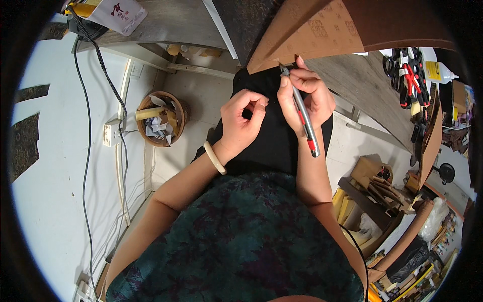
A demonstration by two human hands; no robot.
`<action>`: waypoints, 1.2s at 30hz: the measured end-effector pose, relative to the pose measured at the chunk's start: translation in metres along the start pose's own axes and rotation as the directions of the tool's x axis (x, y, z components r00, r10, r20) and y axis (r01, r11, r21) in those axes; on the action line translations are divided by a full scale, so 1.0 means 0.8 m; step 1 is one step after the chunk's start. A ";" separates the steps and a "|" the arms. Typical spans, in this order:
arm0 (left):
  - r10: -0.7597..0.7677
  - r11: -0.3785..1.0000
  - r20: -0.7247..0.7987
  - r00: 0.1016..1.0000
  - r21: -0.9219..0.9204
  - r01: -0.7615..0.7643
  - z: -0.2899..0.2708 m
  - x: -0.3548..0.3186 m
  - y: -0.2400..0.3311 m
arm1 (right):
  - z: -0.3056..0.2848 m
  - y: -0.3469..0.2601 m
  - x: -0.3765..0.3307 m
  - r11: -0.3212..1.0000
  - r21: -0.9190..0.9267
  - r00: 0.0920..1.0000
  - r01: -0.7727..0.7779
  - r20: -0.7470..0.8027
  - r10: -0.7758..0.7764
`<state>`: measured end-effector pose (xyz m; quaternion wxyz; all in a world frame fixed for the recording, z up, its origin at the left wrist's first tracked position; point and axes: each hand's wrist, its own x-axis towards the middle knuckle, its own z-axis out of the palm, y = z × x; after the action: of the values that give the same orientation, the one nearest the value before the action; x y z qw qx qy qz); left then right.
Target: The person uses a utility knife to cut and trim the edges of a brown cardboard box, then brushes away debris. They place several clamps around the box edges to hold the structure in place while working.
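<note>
The right hand [314,95] grips a silver-and-red pen-shaped tool [306,121], its tip at the near edge of a tan patterned sheet [312,32]; contact cannot be confirmed. The sheet lies at the table [367,95], its pointed corner toward the person's lap [269,151]. The left hand [239,121], thumb closed to forefinger, shows nothing between them and stands apart from the sheet. The step in hand appears to be edge work; the next move calls for a steady tip and a supported edge.
</note>
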<state>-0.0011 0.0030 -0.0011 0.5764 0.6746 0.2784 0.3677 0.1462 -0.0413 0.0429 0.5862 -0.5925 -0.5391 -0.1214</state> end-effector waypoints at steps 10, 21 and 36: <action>0.024 1.000 -0.016 1.000 0.012 -0.024 0.001 0.001 0.000 | 0.001 0.000 0.000 1.000 0.018 1.000 0.003 -0.014 -0.002; 0.036 0.999 -0.020 0.999 0.017 -0.035 0.002 0.002 -0.002 | 0.000 0.000 -0.001 1.000 -0.002 1.000 -0.011 -0.020 0.010; 0.025 1.000 -0.019 0.999 0.016 -0.025 0.002 0.003 0.001 | 0.001 -0.002 0.001 1.000 -0.006 0.999 -0.023 -0.038 0.023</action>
<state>0.0012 0.0039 0.0000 0.5637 0.6790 0.2783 0.3792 0.1450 -0.0406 0.0439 0.5958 -0.5981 -0.5205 -0.1278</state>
